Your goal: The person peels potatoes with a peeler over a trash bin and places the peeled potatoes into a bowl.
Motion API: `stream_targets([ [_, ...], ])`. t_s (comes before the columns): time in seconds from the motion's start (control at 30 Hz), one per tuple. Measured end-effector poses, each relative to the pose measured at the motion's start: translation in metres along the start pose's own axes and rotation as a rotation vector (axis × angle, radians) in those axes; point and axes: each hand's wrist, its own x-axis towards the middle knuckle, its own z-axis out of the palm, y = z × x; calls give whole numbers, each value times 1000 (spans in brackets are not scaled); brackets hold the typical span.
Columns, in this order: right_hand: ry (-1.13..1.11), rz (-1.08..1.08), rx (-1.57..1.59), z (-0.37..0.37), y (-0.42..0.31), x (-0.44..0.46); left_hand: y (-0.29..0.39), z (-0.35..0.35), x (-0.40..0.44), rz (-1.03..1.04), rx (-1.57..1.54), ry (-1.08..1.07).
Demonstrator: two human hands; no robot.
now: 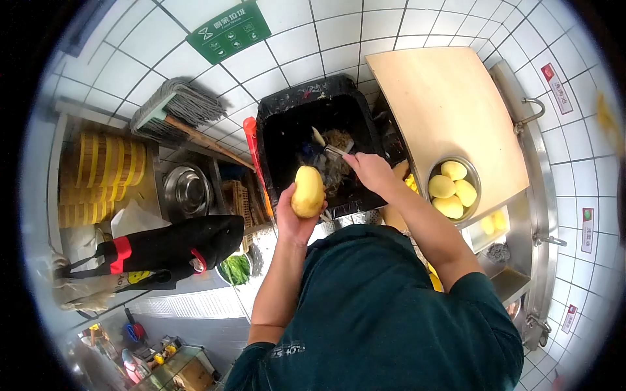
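Observation:
My left hand is closed around a peeled yellow potato, held upright near the front edge of a black bin. A peeler with a metallic part extends from my right hand, whose fingers are wrapped round its handle. That hand is over the bin, to the right of the potato and apart from it. Scraps and crumpled plastic lie inside the bin. The fine shape of the peeler's head is hard to make out against them.
At right, a metal bowl of peeled potatoes sits on a wooden board beside sinks with taps. A grey mop and a red-handled tool stand left of the bin. A black apron hangs at left.

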Motion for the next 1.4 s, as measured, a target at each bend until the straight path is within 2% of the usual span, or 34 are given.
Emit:
stream_targets([
  [0.03,14,23,62,-2,3,5,0,3,0,26,11,37],
  [0.23,-128,-376,138,-2,-31,-40,-1,0,1,65,-22,52],
  [0.33,-67,-409,82,3,-23,-31,1,2,-3,32,8,55],
  [0.37,19,-230,22,3,-18,-18,3,-1,-3,12,33,22],
  [0.4,-86,-69,-150,-4,-6,0,3,-2,-4,-7,56,-12],
  [0.47,1,10,-49,11,24,16,4,0,-2,8,59,-32],
  [0.57,-46,-91,150,-13,-15,-11,3,-4,0,38,31,-15],
  [0.67,-115,-377,71,-4,-31,-35,2,-1,5,54,35,47],
  [0.77,-130,-427,13,-6,-33,-35,-1,-5,3,74,88,78],
  [0.87,-86,-60,-175,-6,-7,-2,-2,0,-6,75,190,69],
  [0.97,61,36,8,-1,6,1,1,2,2,78,124,10],
  [1.07,-109,-141,118,-17,-25,-24,3,-3,3,88,102,4],
  [1.13,-132,-348,128,-9,-34,-36,3,2,4,89,79,34],
  [1.17,-153,-368,159,-7,-39,-40,1,5,2,81,62,69],
  [1.2,-111,-379,144,-3,-37,-40,1,7,0,73,46,102],
  [1.27,-27,-402,104,2,-27,-30,0,-1,2,79,132,26],
  [1.3,-27,-97,19,-9,-34,-19,2,-4,0,57,159,-5],
  [1.33,-137,60,-112,-9,-17,0,2,-5,-1,38,185,-38],
  [1.4,1,61,50,0,4,12,4,5,-2,69,147,-31],
])
